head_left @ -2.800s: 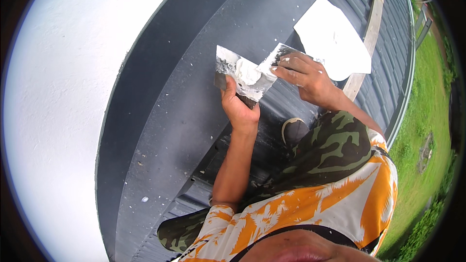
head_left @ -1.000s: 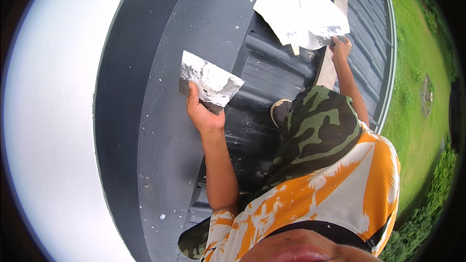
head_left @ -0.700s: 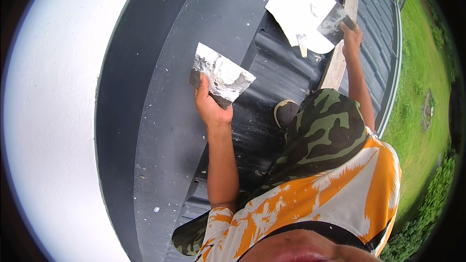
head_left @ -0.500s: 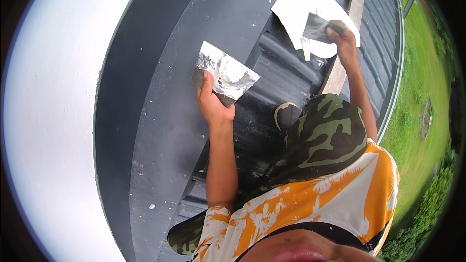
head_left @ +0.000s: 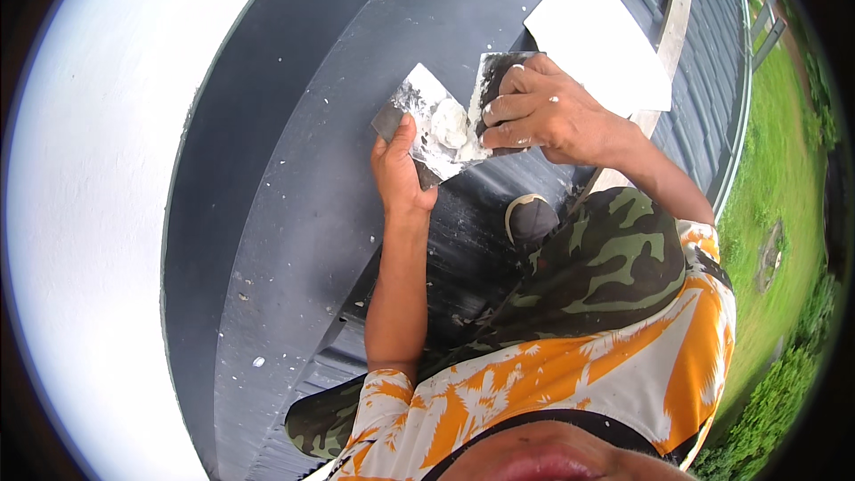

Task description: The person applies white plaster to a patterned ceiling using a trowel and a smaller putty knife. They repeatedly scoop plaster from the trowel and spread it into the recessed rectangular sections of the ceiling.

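My left hand [head_left: 403, 169] grips a flat putty knife [head_left: 422, 93] from below, thumb on top of its dark end. A lump of white putty [head_left: 448, 123] sits on that blade. My right hand [head_left: 548, 116] holds a second putty knife [head_left: 496, 80] with the fingers pressed over its dark blade. White putty coats this blade's left edge, which meets the right side of the left blade beside the lump. Smears of putty dot the right fingers. The right knife's handle is hidden by the hand.
A white wall [head_left: 89, 214] curves along the left above dark grey flashing [head_left: 294, 214]. A white sheet [head_left: 606, 36] lies on the ribbed roof [head_left: 712, 62] beside a wooden batten [head_left: 675, 22]. My shoe [head_left: 532, 218] rests on the roof. Beyond the roof edge at right is grass [head_left: 775, 178].
My right hand has swung left from above the white sheet and brought its putty knife against the left one. The left knife has shifted slightly right.
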The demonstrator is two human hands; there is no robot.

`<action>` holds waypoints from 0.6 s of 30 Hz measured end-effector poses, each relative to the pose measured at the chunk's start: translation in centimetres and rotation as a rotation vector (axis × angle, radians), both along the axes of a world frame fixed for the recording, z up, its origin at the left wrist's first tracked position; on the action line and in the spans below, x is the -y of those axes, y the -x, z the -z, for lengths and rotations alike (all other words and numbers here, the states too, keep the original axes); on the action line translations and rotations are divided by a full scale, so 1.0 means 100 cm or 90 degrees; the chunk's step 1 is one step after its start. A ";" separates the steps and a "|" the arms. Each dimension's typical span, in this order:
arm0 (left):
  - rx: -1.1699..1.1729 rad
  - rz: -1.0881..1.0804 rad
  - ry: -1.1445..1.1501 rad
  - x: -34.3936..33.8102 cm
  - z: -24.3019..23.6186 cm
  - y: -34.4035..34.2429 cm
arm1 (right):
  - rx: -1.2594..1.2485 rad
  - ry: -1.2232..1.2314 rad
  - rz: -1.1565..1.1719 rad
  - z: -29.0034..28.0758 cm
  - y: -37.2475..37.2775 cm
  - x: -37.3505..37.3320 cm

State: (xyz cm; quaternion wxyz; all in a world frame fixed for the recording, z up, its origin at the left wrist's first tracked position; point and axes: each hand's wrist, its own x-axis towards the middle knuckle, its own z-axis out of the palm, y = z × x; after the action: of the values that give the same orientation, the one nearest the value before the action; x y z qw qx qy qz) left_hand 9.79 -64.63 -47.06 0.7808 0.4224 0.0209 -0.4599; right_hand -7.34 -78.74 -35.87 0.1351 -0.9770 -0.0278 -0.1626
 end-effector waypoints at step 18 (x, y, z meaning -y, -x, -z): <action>-0.166 -0.021 0.041 -0.010 0.005 -0.004 | 0.146 -0.253 -0.014 0.025 -0.017 -0.010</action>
State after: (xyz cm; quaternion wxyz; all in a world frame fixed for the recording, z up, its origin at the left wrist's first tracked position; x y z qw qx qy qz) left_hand 10.19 -63.61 -47.53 0.7921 0.3331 0.1145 -0.4985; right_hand -5.62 -77.74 -38.37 0.3226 -0.9059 -0.0212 -0.2736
